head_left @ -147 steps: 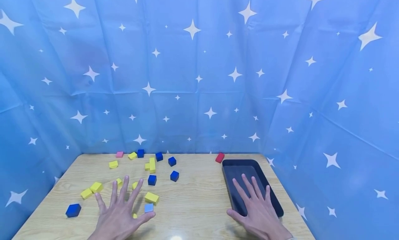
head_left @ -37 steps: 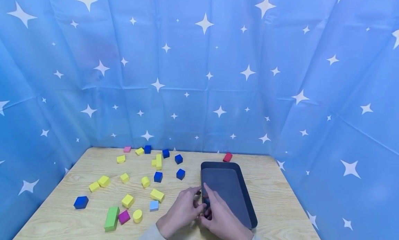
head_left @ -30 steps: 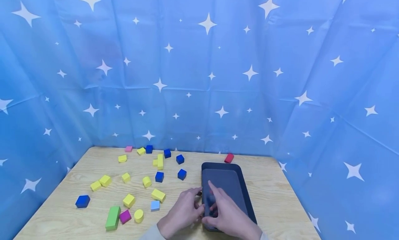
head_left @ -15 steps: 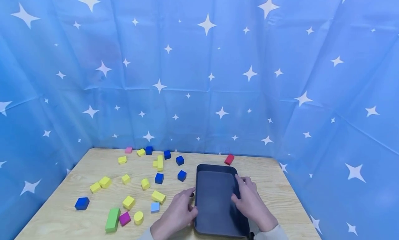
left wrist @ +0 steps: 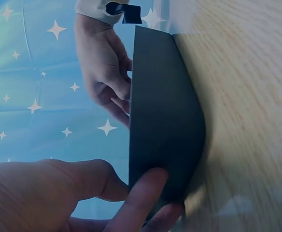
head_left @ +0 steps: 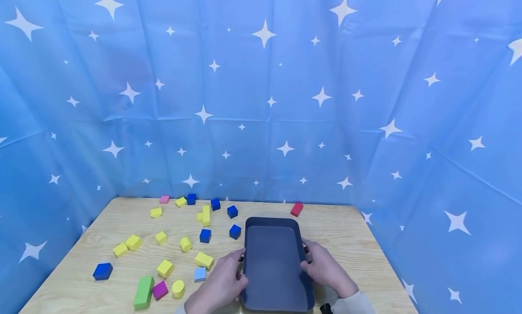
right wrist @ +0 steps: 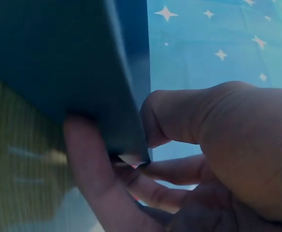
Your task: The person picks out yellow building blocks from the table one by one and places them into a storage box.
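I've got left hand (head_left: 222, 280) and right hand (head_left: 327, 266) pinching the tray (head_left: 275, 264) at its left and right sides; looks light, stiff, maybe slick, so I'd grip mid-side.

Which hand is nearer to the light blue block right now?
Left. The left hand grips the dark tray's left side, just right of the light blue block. The right hand grips the opposite side, across the tray.

A starry blue curtain (head_left: 236, 83) backs a wood-grain table (head_left: 350, 241).
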### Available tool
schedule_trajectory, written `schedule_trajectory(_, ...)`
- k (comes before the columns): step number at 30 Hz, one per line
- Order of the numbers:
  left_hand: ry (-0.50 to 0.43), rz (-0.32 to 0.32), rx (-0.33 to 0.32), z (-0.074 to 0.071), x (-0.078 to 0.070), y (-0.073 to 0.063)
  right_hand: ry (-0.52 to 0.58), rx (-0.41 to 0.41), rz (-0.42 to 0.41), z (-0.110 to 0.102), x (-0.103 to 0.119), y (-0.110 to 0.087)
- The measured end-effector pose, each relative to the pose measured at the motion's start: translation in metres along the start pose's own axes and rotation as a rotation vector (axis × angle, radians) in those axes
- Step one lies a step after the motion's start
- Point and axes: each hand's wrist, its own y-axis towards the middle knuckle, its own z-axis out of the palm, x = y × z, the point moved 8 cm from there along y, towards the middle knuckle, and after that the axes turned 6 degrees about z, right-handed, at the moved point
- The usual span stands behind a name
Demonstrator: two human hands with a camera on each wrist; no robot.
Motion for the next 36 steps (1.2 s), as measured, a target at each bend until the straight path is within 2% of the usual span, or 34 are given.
schedule_trajectory(5, 0.031, -0.039, 0.010, -0.005, 0.003, -0.003, 0.040, 0.034, -0.041, 0.007, 0.002, 0.001)
schedule_trajectory(11, 0.054, -0.068, 0.030, -0.011, 0.007, -0.005, 0.103, 0.082, -0.030, 0.015, 0.003, 0.002)
schedule_trajectory(19, 0.051, -0.110, 0.058, -0.015, 0.012, -0.006, 0.121, 0.106, -0.027, 0.022, 0.004, 0.002)
schedule_trajectory(30, 0.034, -0.116, 0.070, -0.015, 0.012, -0.006, 0.127, 0.105, -0.014, 0.020, 0.004, 0.002)
schedule_trajectory(36, 0.015, -0.145, 0.080, -0.017, 0.012, -0.007, 0.119, 0.107, 0.001, 0.020, 0.003, 0.002)
